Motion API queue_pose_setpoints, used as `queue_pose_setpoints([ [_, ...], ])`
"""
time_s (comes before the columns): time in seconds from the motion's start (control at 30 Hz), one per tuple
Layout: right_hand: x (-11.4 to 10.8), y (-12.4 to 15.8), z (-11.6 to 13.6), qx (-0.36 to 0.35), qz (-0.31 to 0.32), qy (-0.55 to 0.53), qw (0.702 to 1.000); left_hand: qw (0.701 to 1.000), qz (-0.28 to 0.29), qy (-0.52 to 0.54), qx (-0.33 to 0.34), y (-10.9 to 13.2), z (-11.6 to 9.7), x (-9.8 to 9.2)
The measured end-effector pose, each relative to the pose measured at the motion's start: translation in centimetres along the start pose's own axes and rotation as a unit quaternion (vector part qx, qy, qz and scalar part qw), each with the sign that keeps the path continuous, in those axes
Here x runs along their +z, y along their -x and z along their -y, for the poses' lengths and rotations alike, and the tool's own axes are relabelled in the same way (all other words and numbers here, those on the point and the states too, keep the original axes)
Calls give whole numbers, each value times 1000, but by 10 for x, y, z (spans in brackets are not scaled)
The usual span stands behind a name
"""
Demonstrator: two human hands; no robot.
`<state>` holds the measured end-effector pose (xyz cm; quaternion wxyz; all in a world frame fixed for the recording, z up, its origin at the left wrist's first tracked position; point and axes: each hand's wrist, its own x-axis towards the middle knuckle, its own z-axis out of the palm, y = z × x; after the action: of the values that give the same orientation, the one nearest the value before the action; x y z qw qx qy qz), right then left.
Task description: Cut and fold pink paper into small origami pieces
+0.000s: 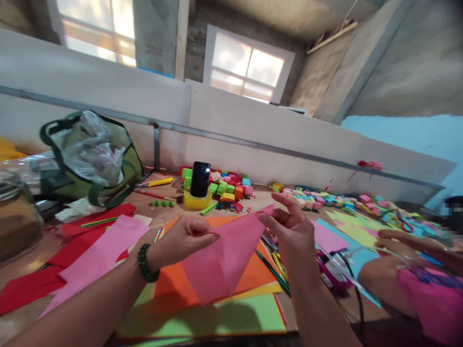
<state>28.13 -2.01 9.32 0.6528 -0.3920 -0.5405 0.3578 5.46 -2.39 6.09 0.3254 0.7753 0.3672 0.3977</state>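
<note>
A folded sheet of pink paper [231,255] hangs between my hands, with creases running down it and its lower edge coming to points. My left hand [186,241], with a dark green bead bracelet on the wrist, is closed in a pinch on the paper's upper left corner. At the upper right corner, my right hand [291,226] pinches it between thumb and fingers. Beneath the pink paper lie an orange sheet [170,291] and light green paper [264,315], stacked at the table's front edge. Partly hidden behind my right hand are yellow-handled scissors [279,266].
A phone [200,179] stands upright in a yellow tape roll [197,200], before a heap of small folded paper pieces [227,185]. Red paper strips [87,238], a camouflage bag [126,166] and a glass jar [16,217] are at left. Another person's arm [387,270] rests at right.
</note>
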Motion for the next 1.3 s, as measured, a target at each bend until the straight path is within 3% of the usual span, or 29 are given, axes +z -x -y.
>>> queue_pose_setpoints([
  [0.27,-4,6,9,-5,-8,-49,999,993,2,-66,100,2,-2,-8],
  [0.53,-8,11,14,18,-8,-68,997,994,58,-17,96,4,1,-12],
  [1.3,-9,14,8,7,-59,-99,993,994,73,25,72,4,8,-12],
])
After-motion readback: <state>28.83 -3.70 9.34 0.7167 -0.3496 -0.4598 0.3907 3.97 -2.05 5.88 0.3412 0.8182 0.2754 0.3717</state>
